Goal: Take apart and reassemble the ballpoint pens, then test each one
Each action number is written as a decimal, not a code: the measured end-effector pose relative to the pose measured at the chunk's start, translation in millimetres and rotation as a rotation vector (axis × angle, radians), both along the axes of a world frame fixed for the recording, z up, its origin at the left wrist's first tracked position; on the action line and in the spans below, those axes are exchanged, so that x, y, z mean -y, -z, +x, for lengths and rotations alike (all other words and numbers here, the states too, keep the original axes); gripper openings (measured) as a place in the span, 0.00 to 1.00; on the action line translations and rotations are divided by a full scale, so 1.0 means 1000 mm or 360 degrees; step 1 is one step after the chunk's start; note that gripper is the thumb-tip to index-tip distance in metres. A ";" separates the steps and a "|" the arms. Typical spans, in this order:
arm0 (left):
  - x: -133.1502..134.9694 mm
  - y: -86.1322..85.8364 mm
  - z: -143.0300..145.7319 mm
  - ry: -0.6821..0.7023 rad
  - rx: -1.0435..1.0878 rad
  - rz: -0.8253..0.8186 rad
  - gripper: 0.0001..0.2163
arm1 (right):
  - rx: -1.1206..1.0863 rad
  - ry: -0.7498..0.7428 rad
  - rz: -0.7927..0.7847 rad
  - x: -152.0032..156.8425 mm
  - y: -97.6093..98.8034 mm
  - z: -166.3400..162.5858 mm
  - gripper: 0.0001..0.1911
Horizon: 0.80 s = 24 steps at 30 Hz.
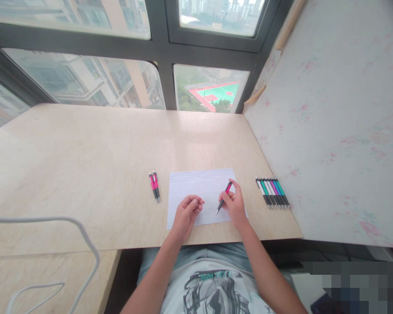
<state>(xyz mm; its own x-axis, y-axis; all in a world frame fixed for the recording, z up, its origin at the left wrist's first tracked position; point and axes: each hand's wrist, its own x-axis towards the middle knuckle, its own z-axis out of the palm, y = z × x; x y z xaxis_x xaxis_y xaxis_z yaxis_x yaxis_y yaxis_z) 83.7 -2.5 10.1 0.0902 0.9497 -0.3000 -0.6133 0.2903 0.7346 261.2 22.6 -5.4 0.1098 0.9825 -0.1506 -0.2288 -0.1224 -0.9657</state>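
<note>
Pink and black, the slim click pen [220, 206] slants tip-down over the flat white paper sheet [211, 192], pinched in my right grip [236, 208], as pens are for writing. My left grip [187, 211] curls closed, seemingly around nothing. The sheet's top lines are too small to read.

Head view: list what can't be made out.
Head view, all:
Writing on the paper: too small to read.
Inside of left hand: hidden by curled fingers.
Part of the pen: covered by the right hand.
Cable ends: cut off by left and bottom edges.
Lower right corner: blurred by blocks.
</note>
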 end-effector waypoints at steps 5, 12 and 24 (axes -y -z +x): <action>0.000 0.001 0.000 0.0004 -0.0009 -0.0001 0.06 | -0.0070 0.0070 -0.0020 -0.001 0.000 0.000 0.38; 0.000 0.000 0.000 0.0006 -0.0019 0.0003 0.06 | -0.0057 0.0076 -0.0035 -0.001 0.000 -0.001 0.46; 0.001 0.004 0.000 0.0001 0.0001 0.0000 0.06 | -0.0362 -0.0070 -0.0084 -0.006 -0.008 0.012 0.46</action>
<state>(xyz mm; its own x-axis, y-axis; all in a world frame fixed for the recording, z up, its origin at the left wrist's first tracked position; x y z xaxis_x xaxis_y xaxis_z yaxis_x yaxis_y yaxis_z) 83.5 -3.2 5.9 0.0910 0.9496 -0.3000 -0.6136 0.2908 0.7341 272.7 28.7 2.5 0.0247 0.9756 -0.2180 -0.4332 -0.1861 -0.8819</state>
